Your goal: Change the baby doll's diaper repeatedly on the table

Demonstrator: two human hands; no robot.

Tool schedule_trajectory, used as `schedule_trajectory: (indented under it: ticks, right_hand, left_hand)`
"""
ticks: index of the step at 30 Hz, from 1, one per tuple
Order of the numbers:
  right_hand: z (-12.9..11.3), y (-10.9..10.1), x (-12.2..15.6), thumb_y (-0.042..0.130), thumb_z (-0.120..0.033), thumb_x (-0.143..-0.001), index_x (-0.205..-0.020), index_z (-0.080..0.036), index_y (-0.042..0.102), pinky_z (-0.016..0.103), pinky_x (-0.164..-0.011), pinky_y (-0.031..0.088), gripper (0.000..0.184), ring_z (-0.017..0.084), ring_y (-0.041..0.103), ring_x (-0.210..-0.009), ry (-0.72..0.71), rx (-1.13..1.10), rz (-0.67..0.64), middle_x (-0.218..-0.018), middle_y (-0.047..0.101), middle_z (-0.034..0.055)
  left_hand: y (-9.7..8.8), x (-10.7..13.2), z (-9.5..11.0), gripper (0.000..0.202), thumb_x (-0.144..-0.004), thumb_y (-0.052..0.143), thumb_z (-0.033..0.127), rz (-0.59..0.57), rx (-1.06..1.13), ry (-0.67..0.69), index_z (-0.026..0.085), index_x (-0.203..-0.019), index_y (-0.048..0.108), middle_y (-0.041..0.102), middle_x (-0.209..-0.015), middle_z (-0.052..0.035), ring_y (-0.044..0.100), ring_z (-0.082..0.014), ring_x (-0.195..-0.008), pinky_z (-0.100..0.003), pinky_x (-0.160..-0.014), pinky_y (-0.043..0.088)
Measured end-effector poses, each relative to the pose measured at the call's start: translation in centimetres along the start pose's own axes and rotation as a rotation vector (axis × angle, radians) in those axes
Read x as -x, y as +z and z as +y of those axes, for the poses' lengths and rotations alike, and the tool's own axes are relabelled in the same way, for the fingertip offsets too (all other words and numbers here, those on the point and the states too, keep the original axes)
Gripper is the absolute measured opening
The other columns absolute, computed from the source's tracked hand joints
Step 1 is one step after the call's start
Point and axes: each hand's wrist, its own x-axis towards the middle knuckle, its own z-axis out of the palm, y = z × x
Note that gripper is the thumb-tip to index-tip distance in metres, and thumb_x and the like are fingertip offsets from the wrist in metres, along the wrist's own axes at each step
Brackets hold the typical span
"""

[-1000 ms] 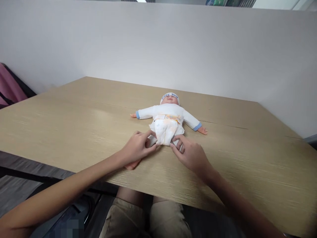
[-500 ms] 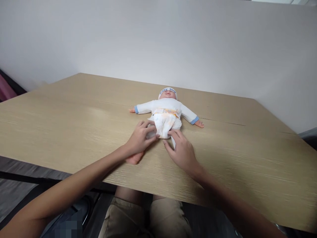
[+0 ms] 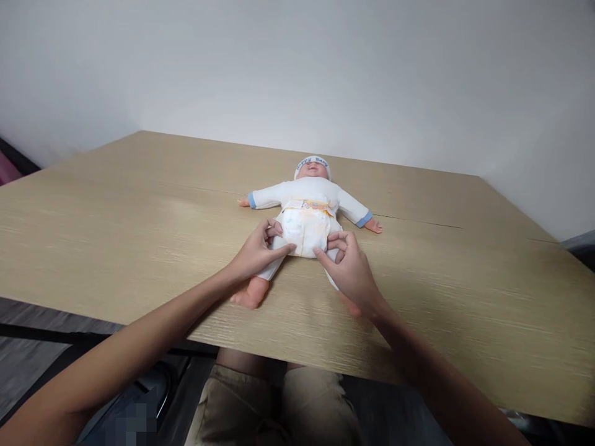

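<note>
A baby doll [image 3: 309, 188] in a white outfit with blue cuffs and a lettered headband lies on its back, arms and legs spread. Round its hips sits a white diaper [image 3: 304, 232] with an orange printed band at the waist. My left hand [image 3: 264, 248] pinches the diaper's edge at the left leg opening, thumb on the front. On the other side my right hand [image 3: 346, 260] has its fingers closed on the diaper's right edge. One bare doll foot [image 3: 251, 293] shows below my left hand; the other is partly hidden behind my right wrist.
The doll lies on a wide light wood table [image 3: 162, 248] with a thin seam across it. A pale wall [image 3: 297, 74] rises behind the table. My knees [image 3: 274, 396] are under its front edge.
The diaper's front, bunched before, is now spread flatter and wider. My right hand has moved a little outward and up. The doll's right-side foot has come into view.
</note>
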Motion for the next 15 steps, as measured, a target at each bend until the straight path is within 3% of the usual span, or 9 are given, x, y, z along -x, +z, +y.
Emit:
schedule_trajectory:
  ticks: [4, 9, 15]
  right_hand:
    - [-0.1, -0.9, 0.2, 0.081, -0.061, -0.091, -0.109, -0.025, 0.069, 0.035, -0.067, 0.044, 0.042, 0.016, 0.051, -0.057, 0.034, 0.049, -0.023, -0.103, 0.085, 0.005]
    - [-0.7, -1.0, 0.3, 0.074, -0.057, -0.097, -0.099, -0.024, 0.078, 0.036, -0.072, 0.046, 0.033, 0.021, 0.063, -0.069, -0.067, 0.123, -0.078, -0.094, 0.084, 0.005]
    - [-0.4, 0.0, 0.1, 0.071, -0.05, -0.099, -0.09, -0.024, 0.075, 0.035, -0.08, 0.047, 0.028, 0.024, 0.067, -0.088, -0.129, 0.143, -0.114, -0.096, 0.078, 0.0048]
  left_hand:
    - [0.1, 0.2, 0.6, 0.055, -0.079, 0.096, 0.037, 0.044, 0.051, -0.145, 0.022, -0.117, 0.06, 0.068, -0.106, -0.0011, 0.066, -0.0179, -0.095, -0.032, -0.086, 0.049]
    - [0.1, 0.4, 1.3, 0.056, -0.077, 0.098, 0.037, 0.08, 0.033, -0.223, 0.021, -0.116, 0.062, 0.073, -0.094, -0.001, 0.068, -0.0192, -0.087, -0.034, -0.082, 0.052]
    - [-0.8, -0.3, 1.1, 0.039, -0.09, 0.088, 0.048, -0.138, 0.034, -0.224, 0.019, -0.115, 0.079, 0.082, -0.116, -0.0106, 0.074, -0.0257, -0.104, -0.039, -0.092, 0.055]
